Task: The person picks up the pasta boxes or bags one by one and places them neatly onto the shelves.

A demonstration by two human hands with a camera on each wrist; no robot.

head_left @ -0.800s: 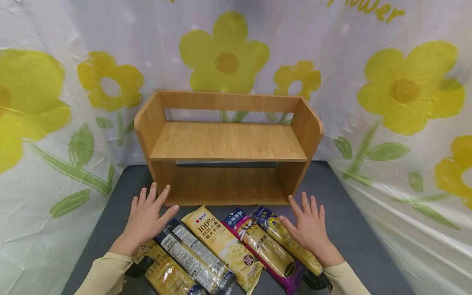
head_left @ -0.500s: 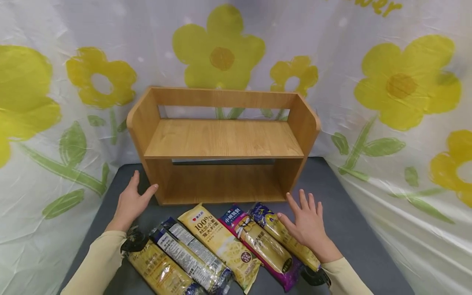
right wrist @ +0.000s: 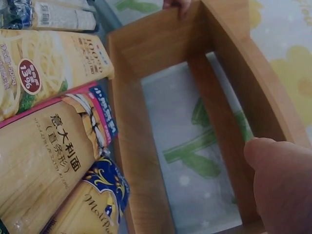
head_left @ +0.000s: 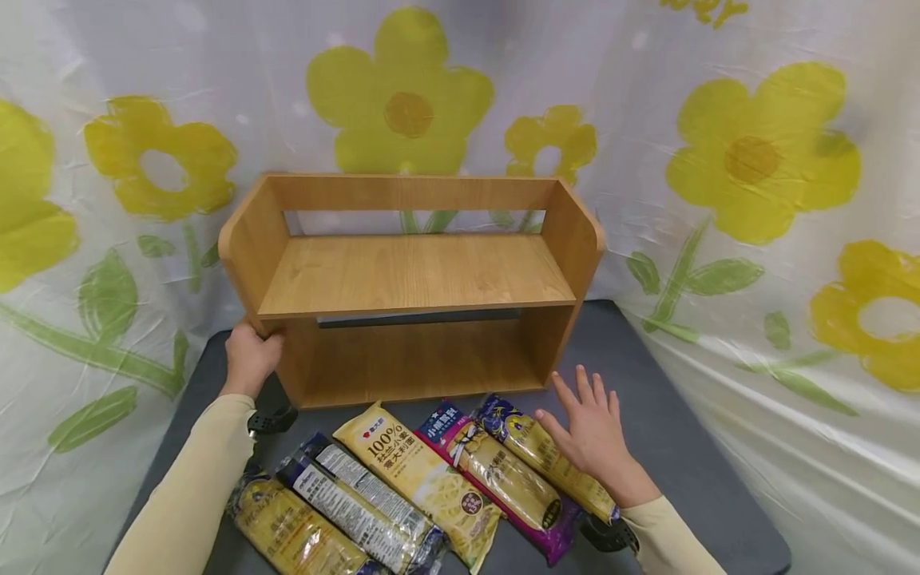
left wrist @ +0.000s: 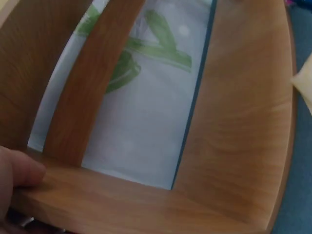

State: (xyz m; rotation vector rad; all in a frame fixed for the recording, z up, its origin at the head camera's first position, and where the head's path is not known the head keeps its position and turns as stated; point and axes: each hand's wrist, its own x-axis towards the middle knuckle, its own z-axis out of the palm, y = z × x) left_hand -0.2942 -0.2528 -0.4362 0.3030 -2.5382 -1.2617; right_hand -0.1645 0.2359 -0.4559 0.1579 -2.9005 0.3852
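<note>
Wooden shelf (head_left: 417, 275) stands at frame centre. Left hand (head_left: 250, 359), earlier extended beside it, now grips its left side panel (head_left: 253, 247), finger placement partly hidden; one side is thus held. Right hand (head_left: 591, 435), fingers spread, lower right, holds nothing.

Shelf (head_left: 417, 273) on the table (head_left: 690, 479), with the curtain (head_left: 618, 48) behind. Packets (head_left: 420, 483) lie side by side on the table, before the shelf. Left hand (head_left: 249, 359): on the shelf's left side. Right hand (head_left: 591, 438): beside the rightmost packet (head_left: 542, 455).
</note>
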